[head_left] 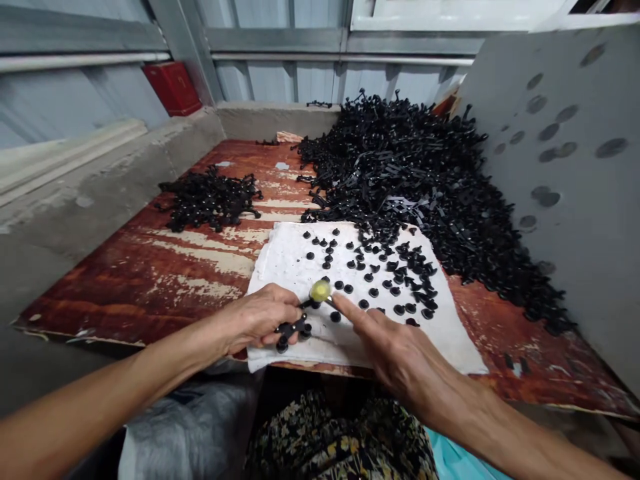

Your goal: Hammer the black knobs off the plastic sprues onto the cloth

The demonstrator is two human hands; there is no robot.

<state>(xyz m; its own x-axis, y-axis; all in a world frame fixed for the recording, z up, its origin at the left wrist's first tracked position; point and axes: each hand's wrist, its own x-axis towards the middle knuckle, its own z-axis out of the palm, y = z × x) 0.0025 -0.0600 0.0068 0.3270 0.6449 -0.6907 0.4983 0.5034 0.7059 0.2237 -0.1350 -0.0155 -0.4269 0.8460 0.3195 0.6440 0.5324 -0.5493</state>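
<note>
My left hand [270,313] is closed around small black jointed parts [293,327], which stick out below the fingers over the near left of a white cloth [270,267]. My right hand [383,337] grips a thin dark handle with the index finger stretched along it. At its tip is a round yellowish head [321,291], blurred, close to the left fingertips; I cannot tell whether it touches the part there. Around both hands, several small black round pieces with short stubs [373,292] stand on the cloth, denser toward its right side.
A large heap of black jointed parts [400,160] covers the back right of the worn red-brown board [190,267]. A smaller pile [210,198] lies at the left. A grey spotted panel [575,167] rises on the right. A red box [173,89] sits on the ledge.
</note>
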